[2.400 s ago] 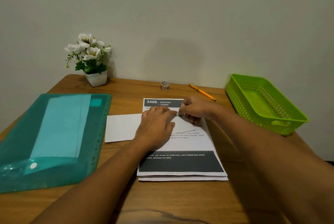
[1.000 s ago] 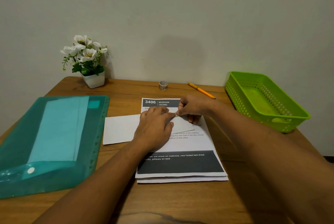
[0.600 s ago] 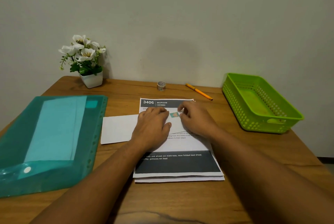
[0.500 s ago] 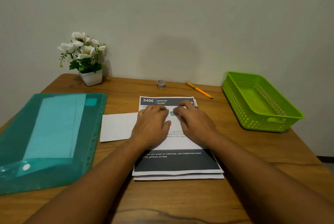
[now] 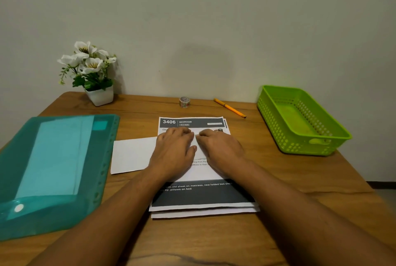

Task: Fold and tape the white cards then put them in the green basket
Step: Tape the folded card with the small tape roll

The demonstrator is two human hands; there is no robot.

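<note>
Green plastic sits well to the right of my right hand [image 5: 220,147]: the basket [image 5: 276,128], with its perforated walls and green floor in plain sight. On the other side, well left of my left hand [image 5: 174,150], lies a teal see-through folder [image 5: 102,180] with pale sheets showing inside it. Both hands lie palm down side by side, fingers nearly straight and gripping nothing, and their index fingers almost touch at the far edge. They press flat on a white card [image 5: 132,155], which runs out from under the left hand toward the folder; how the covered part of it lies I cannot tell. Under the hands and the card's right end is a stack of printed sheets [image 5: 203,195] with dark bands, the near edges fanned a little toward me. Beyond the fingertips a small tape roll [image 5: 184,102] stands on the wooden table [image 5: 214,240], and a little right of it an orange pen [image 5: 229,111] lies at a slant. Far beyond the left hand, against the wall, is a white pot [image 5: 99,96] holding white flowers.
</note>
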